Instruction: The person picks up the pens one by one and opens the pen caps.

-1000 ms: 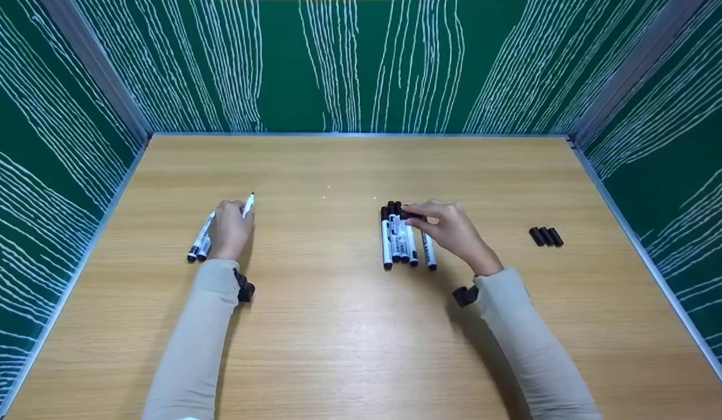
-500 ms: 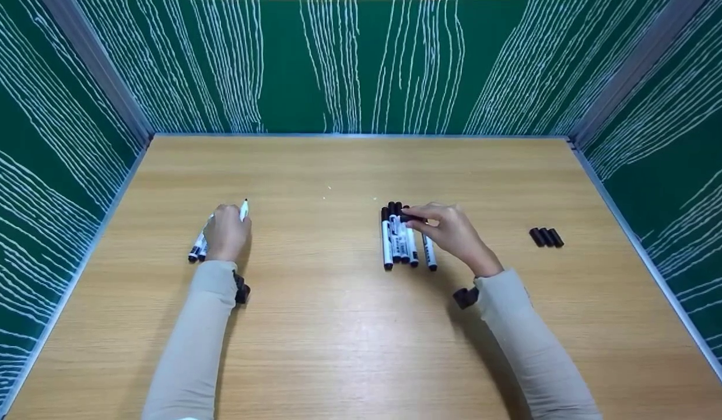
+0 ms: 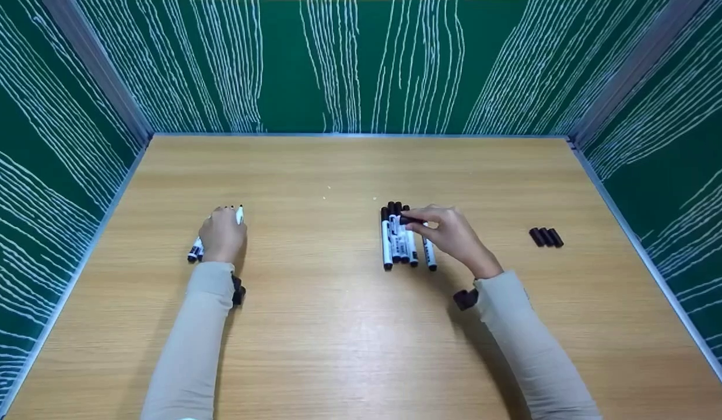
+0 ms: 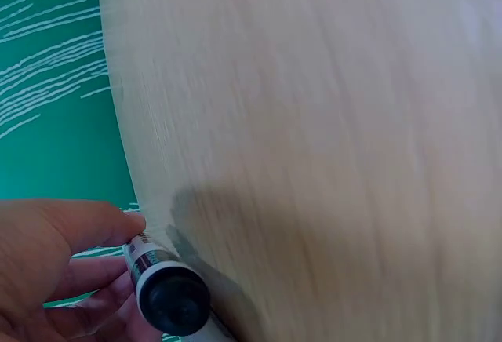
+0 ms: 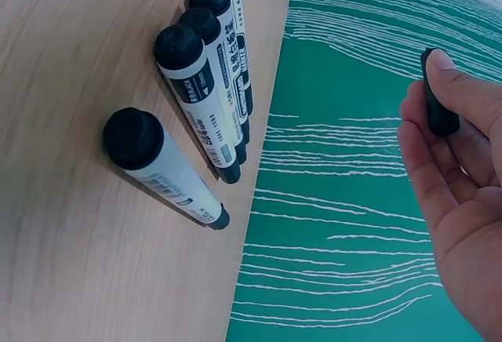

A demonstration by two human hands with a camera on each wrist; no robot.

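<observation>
On the left of the table, my left hand (image 3: 223,235) pinches a whiteboard marker (image 3: 239,214) whose bare nib points away from me. Its black rear end shows up close in the left wrist view. Partly hidden beneath that hand lie two more markers (image 3: 195,252), their nib ends just past the knuckles. Between thumb and fingers my right hand (image 3: 448,233) holds a black marker cap (image 5: 439,110), above a row of capped whiteboard markers (image 3: 387,242). A single marker (image 5: 176,173) lies slightly apart from that row, under the right hand.
Three loose black caps (image 3: 546,237) lie side by side at the right. Small white specks (image 3: 323,198) dot the wooden table (image 3: 337,326). Green walls (image 3: 288,64) with white lines stand along the back and both sides.
My left hand has moved slightly left with its marker, toward and over the two lying markers, covering more of them. My right hand stays almost still with the cap.
</observation>
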